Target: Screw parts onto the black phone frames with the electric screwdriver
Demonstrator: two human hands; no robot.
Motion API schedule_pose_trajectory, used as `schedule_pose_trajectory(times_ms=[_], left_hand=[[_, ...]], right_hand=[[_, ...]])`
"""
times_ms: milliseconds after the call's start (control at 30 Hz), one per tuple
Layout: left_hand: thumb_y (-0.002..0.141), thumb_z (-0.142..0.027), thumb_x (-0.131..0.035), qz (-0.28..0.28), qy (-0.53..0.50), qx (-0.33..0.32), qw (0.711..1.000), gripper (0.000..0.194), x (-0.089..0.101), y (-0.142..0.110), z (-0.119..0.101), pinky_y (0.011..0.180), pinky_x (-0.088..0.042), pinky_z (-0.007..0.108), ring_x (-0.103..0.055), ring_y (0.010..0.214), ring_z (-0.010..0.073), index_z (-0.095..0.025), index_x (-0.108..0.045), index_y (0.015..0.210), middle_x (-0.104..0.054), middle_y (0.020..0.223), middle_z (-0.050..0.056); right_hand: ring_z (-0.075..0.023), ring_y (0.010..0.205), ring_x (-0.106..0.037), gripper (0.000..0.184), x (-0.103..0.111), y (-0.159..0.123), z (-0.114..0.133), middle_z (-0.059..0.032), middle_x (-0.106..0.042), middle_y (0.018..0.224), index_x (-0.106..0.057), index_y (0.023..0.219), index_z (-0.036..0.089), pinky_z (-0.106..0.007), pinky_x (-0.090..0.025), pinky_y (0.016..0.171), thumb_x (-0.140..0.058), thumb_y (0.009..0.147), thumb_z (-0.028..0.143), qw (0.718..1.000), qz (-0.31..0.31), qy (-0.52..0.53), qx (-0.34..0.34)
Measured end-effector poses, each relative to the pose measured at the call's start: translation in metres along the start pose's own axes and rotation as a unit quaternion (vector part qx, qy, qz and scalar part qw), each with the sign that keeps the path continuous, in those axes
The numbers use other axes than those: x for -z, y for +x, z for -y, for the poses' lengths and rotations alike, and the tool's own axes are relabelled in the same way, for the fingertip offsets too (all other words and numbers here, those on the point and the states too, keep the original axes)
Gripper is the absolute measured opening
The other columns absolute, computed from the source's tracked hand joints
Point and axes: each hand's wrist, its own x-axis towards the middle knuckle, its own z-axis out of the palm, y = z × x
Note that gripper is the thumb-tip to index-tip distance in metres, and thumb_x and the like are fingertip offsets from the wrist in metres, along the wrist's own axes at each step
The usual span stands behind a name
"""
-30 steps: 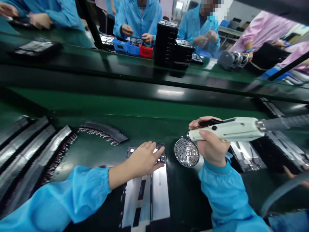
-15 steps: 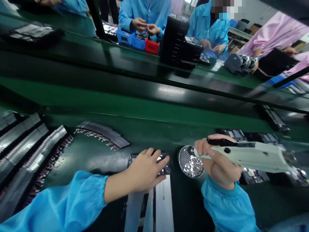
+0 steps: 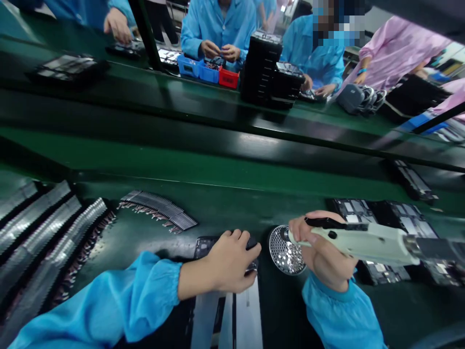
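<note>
bright even light, glare on the green workbench (image 3: 181, 160), edges warped

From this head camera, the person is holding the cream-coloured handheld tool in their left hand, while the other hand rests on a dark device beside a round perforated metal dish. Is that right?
Not quite: the hands are swapped. The head view shows the right hand holding the cream-coloured handheld tool, while the left hand rests on the dark device beside the round perforated metal dish.

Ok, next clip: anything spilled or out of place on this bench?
Nothing stands out: the small shiny parts sit within the round perforated dish, and the metal strips at left lie in neat parallel rows.
</note>
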Motion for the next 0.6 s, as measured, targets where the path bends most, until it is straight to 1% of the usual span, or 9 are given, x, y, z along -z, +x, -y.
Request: schedule_pose_trajectory(times_ms=[67, 133, 167, 233, 300, 367, 467, 600], left_hand=[[0.091, -0.051, -0.053, -0.052, 0.004, -0.013, 0.999, 0.060, -0.011, -0.007, 0.003, 0.084, -0.053, 0.051, -0.064, 0.104, 0.0373, -0.022, -0.050, 0.143, -0.061, 0.123, 0.020], [0.095, -0.051, -0.051, -0.105, 0.019, -0.024, 0.994, 0.059, -0.022, -0.013, 0.005, 0.091, -0.051, 0.052, -0.062, 0.112, 0.0397, -0.018, -0.049, 0.144, -0.058, 0.133, 0.024], [0.096, -0.050, -0.050, -0.132, 0.027, -0.028, 0.990, 0.056, -0.027, -0.015, 0.005, 0.092, -0.050, 0.053, -0.061, 0.114, 0.0403, -0.017, -0.052, 0.141, -0.057, 0.134, 0.025], [0.098, -0.049, -0.049, -0.180, 0.037, -0.032, 0.982, 0.051, -0.034, -0.016, 0.005, 0.092, -0.049, 0.052, -0.062, 0.112, 0.0395, -0.015, -0.057, 0.136, -0.060, 0.131, 0.025], [0.098, -0.048, -0.050, -0.211, 0.036, -0.034, 0.976, 0.049, -0.037, -0.015, 0.005, 0.090, -0.050, 0.050, -0.063, 0.109, 0.0381, -0.013, -0.061, 0.130, -0.064, 0.124, 0.024], [0.097, -0.048, -0.052, -0.222, 0.025, -0.037, 0.974, 0.048, -0.037, -0.013, 0.005, 0.087, -0.050, 0.047, -0.064, 0.106, 0.0372, -0.011, -0.064, 0.126, -0.067, 0.117, 0.023], [0.096, -0.048, -0.054, -0.217, 0.002, -0.040, 0.975, 0.048, -0.035, -0.009, 0.006, 0.082, -0.050, 0.045, -0.064, 0.100, 0.0352, -0.011, -0.067, 0.122, -0.068, 0.109, 0.021], [0.095, -0.049, -0.054, -0.208, -0.008, -0.036, 0.977, 0.050, -0.034, -0.008, 0.005, 0.079, -0.049, 0.044, -0.063, 0.095, 0.0339, -0.009, -0.067, 0.124, -0.068, 0.104, 0.020]], right_hand=[[-0.0158, 0.055, -0.051, 0.026, -0.002, -0.002, 0.000, 0.0017, -0.053, 0.059, -0.067, 0.106, 0.023, -0.033, -0.043, 0.057, -0.063, 0.081, 0.017, 1.000, 0.010, 0.001, -0.007], [-0.0158, 0.055, -0.051, 0.026, -0.005, -0.004, 0.000, 0.0017, -0.054, 0.059, -0.067, 0.107, 0.023, -0.032, -0.043, 0.057, -0.063, 0.083, 0.017, 1.000, 0.019, -0.002, -0.017], [-0.0157, 0.056, -0.052, 0.026, -0.008, -0.005, 0.000, 0.0017, -0.054, 0.060, -0.067, 0.108, 0.023, -0.032, -0.044, 0.057, -0.063, 0.083, 0.017, 0.999, 0.023, -0.007, -0.022], [-0.0156, 0.056, -0.053, 0.024, -0.015, -0.008, 0.000, 0.0018, -0.055, 0.062, -0.067, 0.108, 0.024, -0.033, -0.045, 0.058, -0.064, 0.085, 0.017, 0.999, 0.031, -0.019, -0.034], [-0.0155, 0.057, -0.054, 0.023, -0.022, -0.010, 0.000, 0.0020, -0.055, 0.063, -0.067, 0.107, 0.024, -0.034, -0.046, 0.059, -0.064, 0.085, 0.017, 0.998, 0.038, -0.032, -0.047], [-0.0155, 0.058, -0.054, 0.022, -0.029, -0.012, -0.001, 0.0020, -0.055, 0.063, -0.067, 0.106, 0.023, -0.034, -0.046, 0.060, -0.063, 0.086, 0.016, 0.996, 0.045, -0.047, -0.057], [-0.0153, 0.057, -0.053, 0.022, -0.036, -0.013, -0.005, 0.0019, -0.054, 0.063, -0.067, 0.106, 0.023, -0.034, -0.046, 0.060, -0.062, 0.087, 0.015, 0.993, 0.069, -0.068, -0.068], [-0.0153, 0.058, -0.052, 0.024, -0.038, -0.013, -0.008, 0.0018, -0.055, 0.063, -0.068, 0.105, 0.024, -0.035, -0.047, 0.060, -0.062, 0.086, 0.013, 0.988, 0.083, -0.094, -0.090]])
